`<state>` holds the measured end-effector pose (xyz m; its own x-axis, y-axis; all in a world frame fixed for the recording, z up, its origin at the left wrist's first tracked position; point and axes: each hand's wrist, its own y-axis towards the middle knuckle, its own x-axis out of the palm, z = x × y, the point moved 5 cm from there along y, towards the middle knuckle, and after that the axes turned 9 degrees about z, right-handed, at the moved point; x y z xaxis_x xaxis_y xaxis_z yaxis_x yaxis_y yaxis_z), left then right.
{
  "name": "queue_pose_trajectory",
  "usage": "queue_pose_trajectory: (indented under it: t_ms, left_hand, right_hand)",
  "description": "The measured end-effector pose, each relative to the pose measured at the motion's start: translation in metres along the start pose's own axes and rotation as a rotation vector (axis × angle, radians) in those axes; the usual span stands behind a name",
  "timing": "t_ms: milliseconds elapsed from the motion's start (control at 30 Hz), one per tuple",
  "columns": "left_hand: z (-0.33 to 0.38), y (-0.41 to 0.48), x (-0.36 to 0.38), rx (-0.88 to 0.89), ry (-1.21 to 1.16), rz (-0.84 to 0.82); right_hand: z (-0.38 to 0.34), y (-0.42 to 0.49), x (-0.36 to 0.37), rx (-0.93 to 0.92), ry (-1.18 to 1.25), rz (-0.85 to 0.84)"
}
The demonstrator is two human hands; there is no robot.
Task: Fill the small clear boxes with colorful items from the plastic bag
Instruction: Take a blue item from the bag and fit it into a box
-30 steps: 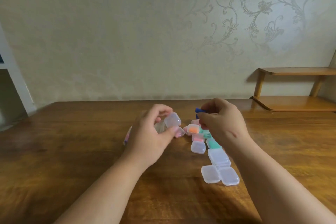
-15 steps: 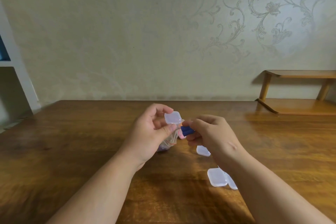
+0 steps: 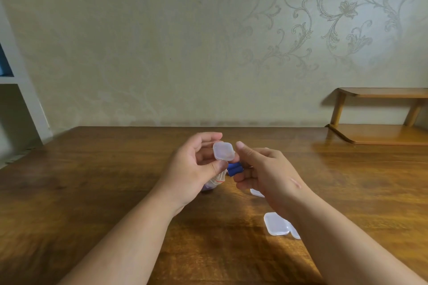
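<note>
My left hand [image 3: 193, 169] pinches a small clear box [image 3: 223, 151] between thumb and fingers, raised above the table. The plastic bag [image 3: 216, 180] with a red seal line hangs from the same hand, below the box. My right hand [image 3: 266, 171] is close beside it on the right, its fingers holding blue items [image 3: 235, 168] just under the box, thumb pointing up. An open clear box [image 3: 276, 224] lies on the table under my right forearm, and the edge of another clear box [image 3: 256, 192] shows beneath my right hand.
The wooden table [image 3: 92, 192] runs to the wall at the back. A low wooden shelf [image 3: 379, 132] stands at the back right. A white shelving unit [image 3: 20, 99] is at the far left. Other boxes are hidden behind my hands.
My right hand brought the blue items from the pile leftward to just under the clear box in my left hand. The view shifted, so the filled boxes are hidden behind my hands.
</note>
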<state>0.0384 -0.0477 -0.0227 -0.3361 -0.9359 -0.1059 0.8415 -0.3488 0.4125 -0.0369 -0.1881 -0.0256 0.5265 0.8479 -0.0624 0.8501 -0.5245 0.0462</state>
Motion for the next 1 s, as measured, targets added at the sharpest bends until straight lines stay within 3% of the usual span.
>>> queue_pose_trajectory:
  t_ms: [667,1000]
  left_hand:
    - [-0.001,0.000,-0.002,-0.010,0.035,0.007]
    - [-0.001,0.000,-0.004,-0.017,0.071,0.023]
  right_hand:
    - [-0.006,-0.002,-0.004,-0.103,-0.089,0.086]
    - [-0.021,-0.012,0.000,-0.472,-0.357,0.068]
